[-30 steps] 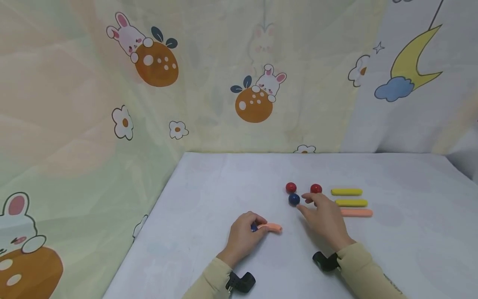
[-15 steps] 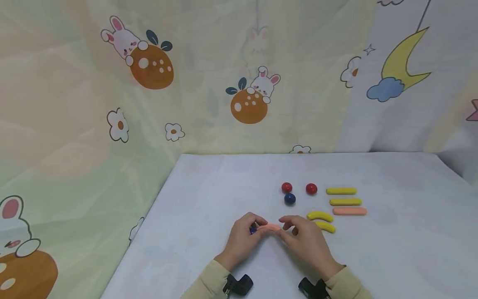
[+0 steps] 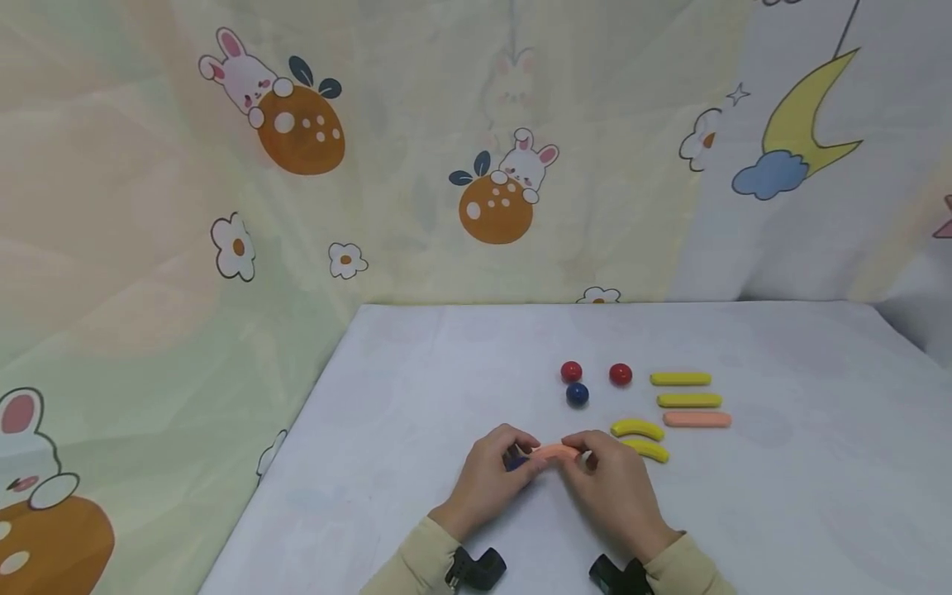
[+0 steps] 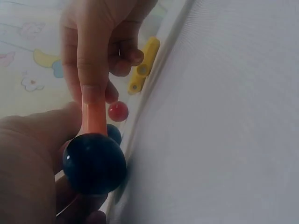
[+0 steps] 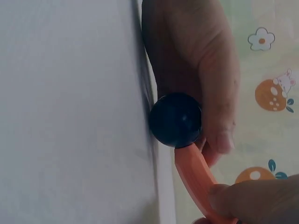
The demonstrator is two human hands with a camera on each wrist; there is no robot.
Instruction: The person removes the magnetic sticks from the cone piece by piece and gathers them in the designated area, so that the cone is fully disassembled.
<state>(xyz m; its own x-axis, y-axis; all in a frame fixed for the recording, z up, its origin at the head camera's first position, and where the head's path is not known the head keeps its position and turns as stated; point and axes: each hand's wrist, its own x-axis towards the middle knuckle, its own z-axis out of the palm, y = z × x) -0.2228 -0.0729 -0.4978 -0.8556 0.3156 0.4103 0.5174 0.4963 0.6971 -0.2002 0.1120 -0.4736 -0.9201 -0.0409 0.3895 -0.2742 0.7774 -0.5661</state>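
Note:
A curved orange stick [image 3: 556,451] meets a dark blue ball [image 3: 516,464] end-on, and the two touch in both wrist views. My left hand [image 3: 491,479] holds the blue ball [image 4: 95,164], its thumb along one side and fingers curled beneath. The stick's other end is pinched between the thumb and fingers of my right hand [image 3: 613,492]. In the right wrist view the ball [image 5: 176,120] shows at the end of the bent stick [image 5: 194,175]. My fingers partly cover the ball in the head view.
Beyond the right hand lie two curved yellow sticks [image 3: 637,429]. Farther back are two straight yellow sticks [image 3: 680,378], a straight orange stick [image 3: 697,420], two red balls [image 3: 621,374] and another blue ball [image 3: 577,394]. A patterned cloth [image 3: 416,165] hangs behind the white table [image 3: 416,372].
My right hand has come left and nearer from beside the red and blue balls and now pinches the orange stick's free end. The curved yellow sticks are uncovered. My left hand stays nearly in place.

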